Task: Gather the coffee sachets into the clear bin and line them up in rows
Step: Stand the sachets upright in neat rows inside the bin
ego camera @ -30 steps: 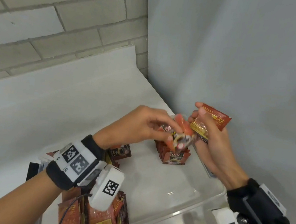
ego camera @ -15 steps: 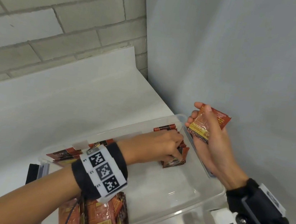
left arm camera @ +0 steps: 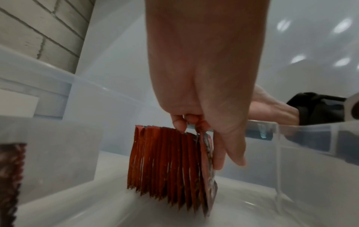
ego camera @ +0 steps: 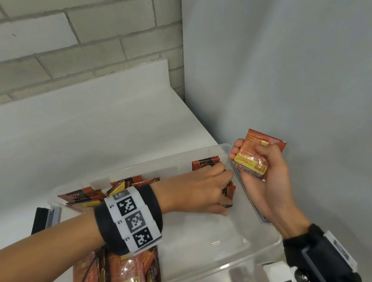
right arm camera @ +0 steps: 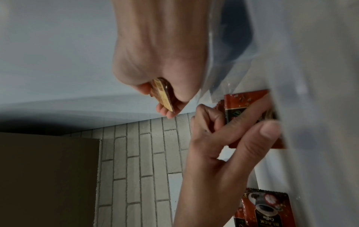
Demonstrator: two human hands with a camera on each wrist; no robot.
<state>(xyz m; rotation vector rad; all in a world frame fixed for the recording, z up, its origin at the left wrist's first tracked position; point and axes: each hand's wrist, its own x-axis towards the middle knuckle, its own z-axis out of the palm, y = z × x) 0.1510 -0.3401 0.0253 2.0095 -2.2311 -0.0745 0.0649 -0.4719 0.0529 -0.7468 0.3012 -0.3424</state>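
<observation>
The clear bin (ego camera: 268, 243) sits on the white surface (ego camera: 68, 130), and everything here is placed against it. Inside its far right corner a row of sachets (left arm camera: 165, 167) stands on edge, packed face to face on the bin floor. The left hand (ego camera: 199, 190) reaches down into that corner: its fingers (left arm camera: 179, 122) curl over the top edges of the row, and the thumb lies flat down the outer face of the end sachet (left arm camera: 208, 159), so the grip is pinching that sachet against the rest of the row. The sachet sits directly under the fingertips, upright, its lower edge at or very near the bin floor; blur in the left wrist view makes it hard to be sure of contact.

The right hand (ego camera: 261, 172) is above the bin's right wall, outside the row. Its grip is closed round a small stack of sachets (ego camera: 253, 154), fingers wrapped over the front and the stack's top sticking up past them. How many are in the stack cannot be told.

At the bin's left end a loose heap of sachets (ego camera: 92, 196) lies jumbled, and more sachets (ego camera: 129, 273) lie flat at the near left corner, partly under the left wrist.
</observation>
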